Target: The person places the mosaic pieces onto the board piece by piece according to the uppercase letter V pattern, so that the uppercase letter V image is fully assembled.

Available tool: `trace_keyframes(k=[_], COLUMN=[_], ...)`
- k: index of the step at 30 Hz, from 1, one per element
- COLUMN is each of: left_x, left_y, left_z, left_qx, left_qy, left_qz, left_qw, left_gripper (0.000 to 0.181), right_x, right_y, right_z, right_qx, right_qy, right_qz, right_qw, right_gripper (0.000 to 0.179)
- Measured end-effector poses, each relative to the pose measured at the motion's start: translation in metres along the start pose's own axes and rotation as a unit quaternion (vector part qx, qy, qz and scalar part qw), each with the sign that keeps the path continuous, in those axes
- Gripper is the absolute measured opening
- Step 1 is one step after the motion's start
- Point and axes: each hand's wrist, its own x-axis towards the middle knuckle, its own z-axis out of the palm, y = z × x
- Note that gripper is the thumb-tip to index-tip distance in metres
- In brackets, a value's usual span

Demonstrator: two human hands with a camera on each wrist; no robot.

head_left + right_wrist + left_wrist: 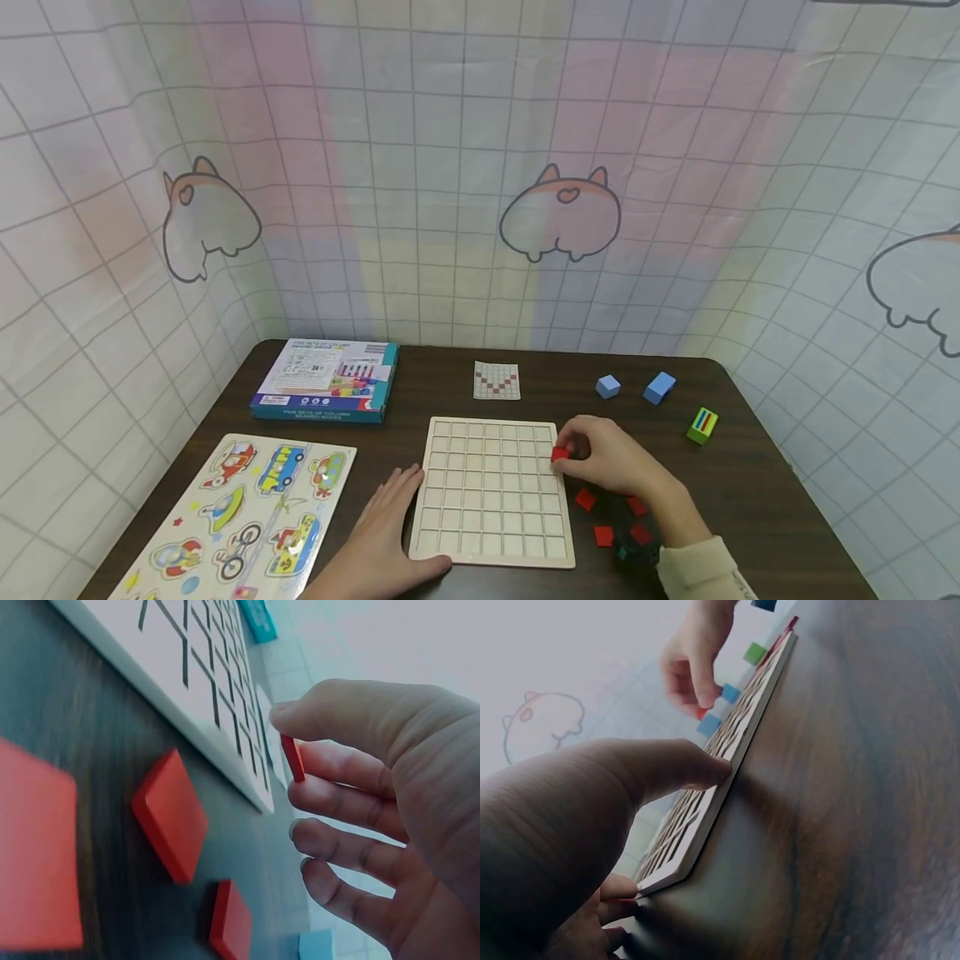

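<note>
A pale wooden grid board (491, 492) lies flat on the dark table, its squares bare. My left hand (386, 533) rests at its near left corner, fingers straight along the left side and the thumb (682, 765) touching the front edge. Above the board's right edge, my right hand (607, 454) pinches a thin red square tile (293, 757) between thumb and fingers. More red tiles (603, 536) lie on the table below that hand; the right wrist view shows one tile (171, 817) close to the board's edge.
Behind the board lies a small pattern card (497, 381). Blue blocks (660, 388) and a green striped block (702, 425) stand back right. At left are a boxed set (324, 381) and a picture puzzle board (247, 517). Dark pieces (637, 552) sit partly behind the right forearm.
</note>
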Motion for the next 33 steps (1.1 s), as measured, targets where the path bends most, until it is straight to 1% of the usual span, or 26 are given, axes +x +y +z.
trace_keyframes(k=[4, 7, 14, 19, 27, 33], left_x=[0.000, 0.000, 0.001, 0.003, 0.001, 0.001], left_y=[-0.001, 0.000, -0.002, -0.004, -0.003, -0.004], left_z=[-0.001, -0.001, -0.001, 0.001, -0.001, 0.000], left_qx=[0.003, 0.001, 0.003, 0.002, 0.004, 0.003], left_qy=[0.000, -0.002, -0.006, -0.009, -0.006, -0.006], left_qz=[0.004, 0.005, -0.005, -0.010, -0.007, -0.006], left_qw=[1.0000, 1.0000, 1.0000, 0.9999, 0.9999, 1.0000], left_gripper=[0.130, 0.130, 0.132, 0.132, 0.130, 0.129], right_x=[0.001, 0.003, 0.005, 0.006, 0.006, 0.005], right_y=[-0.011, -0.018, -0.033, -0.040, -0.055, -0.066], right_z=[0.004, 0.009, 0.019, 0.026, 0.037, 0.045], right_qx=[-0.001, -0.009, -0.013, -0.016, -0.004, -0.002], right_qy=[-0.011, -0.018, -0.037, -0.046, -0.057, -0.072], right_qz=[-0.025, -0.036, -0.049, -0.059, -0.075, -0.097], right_qw=[0.9996, 0.9991, 0.9980, 0.9971, 0.9955, 0.9927], right_gripper=[0.022, 0.021, 0.021, 0.018, 0.018, 0.018])
